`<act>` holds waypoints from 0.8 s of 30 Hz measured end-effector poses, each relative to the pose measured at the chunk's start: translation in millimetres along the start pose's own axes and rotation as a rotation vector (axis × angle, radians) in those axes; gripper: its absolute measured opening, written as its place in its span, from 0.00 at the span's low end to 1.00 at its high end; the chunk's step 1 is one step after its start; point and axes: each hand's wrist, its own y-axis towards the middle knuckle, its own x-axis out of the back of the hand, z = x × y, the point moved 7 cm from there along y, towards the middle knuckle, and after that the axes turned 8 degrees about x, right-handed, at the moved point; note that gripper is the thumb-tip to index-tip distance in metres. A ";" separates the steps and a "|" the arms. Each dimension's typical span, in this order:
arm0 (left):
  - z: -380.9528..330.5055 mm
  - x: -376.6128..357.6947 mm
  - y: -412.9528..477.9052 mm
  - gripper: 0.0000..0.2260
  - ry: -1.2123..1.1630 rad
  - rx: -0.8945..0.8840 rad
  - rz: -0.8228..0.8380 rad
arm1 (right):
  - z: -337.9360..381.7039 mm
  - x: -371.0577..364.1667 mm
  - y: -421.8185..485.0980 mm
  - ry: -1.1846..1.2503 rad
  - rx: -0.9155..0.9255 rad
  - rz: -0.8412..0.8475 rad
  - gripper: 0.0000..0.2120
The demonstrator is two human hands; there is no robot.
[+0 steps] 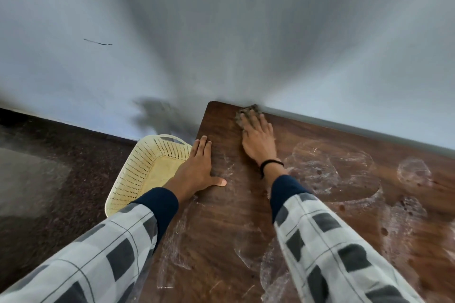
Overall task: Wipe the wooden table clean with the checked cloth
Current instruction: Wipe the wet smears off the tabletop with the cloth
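The wooden table is dark brown with a clear grain. It runs from the near right to a rounded far-left corner that sits against the wall. Its top is marked with whitish, dried-looking smears: ring and arc shapes on the right, and streaky patches along the near left edge. A few small dark spots dot the right part.

The checked cloth lies at the far edge of the table, near that corner and right beside the wall. Only a small bunched, grey-brown part of it shows beyond the fingertips. It is blurred, so its pattern is hard to make out.

The right hand lies palm down with its fingers stretched out and close together, pressing on the cloth. It does not curl round the cloth. A black band circles its wrist.

The left hand rests flat on the table's left edge, nearer than the right hand and well apart from the cloth. Its fingers are straight and its thumb is spread to the right. It holds nothing.

Both arms wear grey-and-white checked sleeves over dark blue cuffs.

Left of the table, partly hidden by the left hand and forearm, a cream perforated plastic basket stands on the dark speckled floor. A dark smudge stains the pale blue-grey wall just above it.
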 end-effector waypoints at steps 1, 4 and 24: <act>-0.1 -0.1 -0.4 0.59 0.003 0.000 -0.001 | 13.4 -5.4 -8.0 0.004 0.065 0.011 0.26; -1.8 0.6 -1.3 0.59 0.006 -0.005 -0.001 | 18.0 -9.8 -40.6 -0.031 0.200 0.037 0.24; -3.4 4.9 4.8 0.60 0.022 0.054 0.048 | -65.1 17.7 -25.7 -0.014 -0.147 -0.033 0.26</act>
